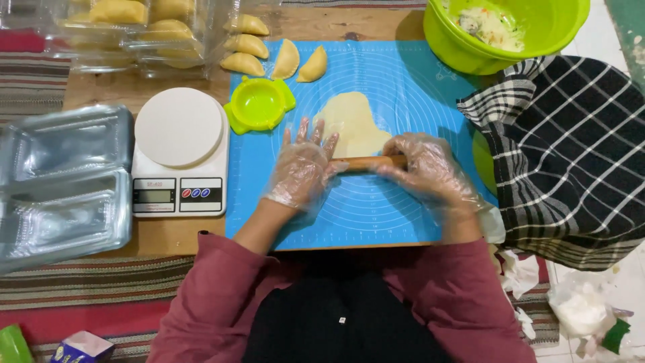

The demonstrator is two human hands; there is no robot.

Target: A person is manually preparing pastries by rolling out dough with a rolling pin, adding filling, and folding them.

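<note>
Both my hands wear clear plastic gloves and rest on a wooden rolling pin point(366, 162) lying across a blue silicone mat point(403, 87). My left hand point(304, 168) presses flat on the pin's left end, fingers spread. The pin's right end sits under my right hand point(423, 168), which curls over it. A flattened pale dough sheet point(351, 123) lies just beyond the pin, touching it. A green round dumpling press point(259, 104) sits open at the mat's upper left corner.
A white kitchen scale point(179, 151) stands left of the mat. Clear plastic trays point(64, 181) lie further left. Folded pastries point(269, 57) rest at the mat's top and in containers behind. A green bowl of filling point(504, 30) and a checked cloth point(571, 148) occupy the right.
</note>
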